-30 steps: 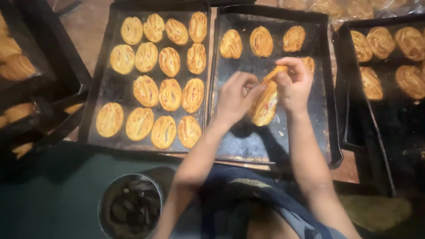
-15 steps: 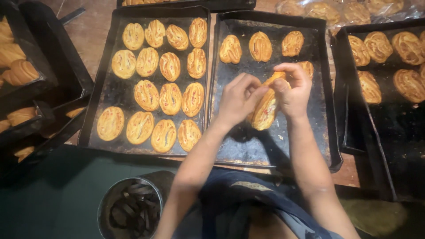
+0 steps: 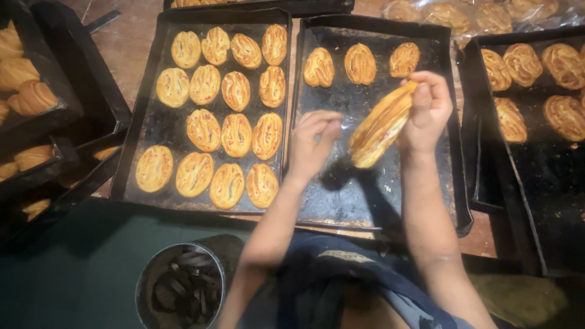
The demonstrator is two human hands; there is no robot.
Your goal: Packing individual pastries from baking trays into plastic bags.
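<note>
My right hand grips the top of a clear plastic bag of stacked golden pastries, which hangs tilted over a black baking tray. My left hand hovers just left of the bag's lower end, fingers bent and apart, holding nothing that I can see. Three oval pastries lie in a row at the far end of that tray. The neighbouring black tray to the left carries several rows of the same pastries.
A third tray with pastries sits at the right, with bagged pastries beyond it. Stacked dark trays with pastries stand at the left. A round tin of dark strips sits on the green surface near me.
My hands have come apart: the left hand has let go of the bag and dropped lower left, while the right hand has lifted the bag of pastries higher and to the right.
</note>
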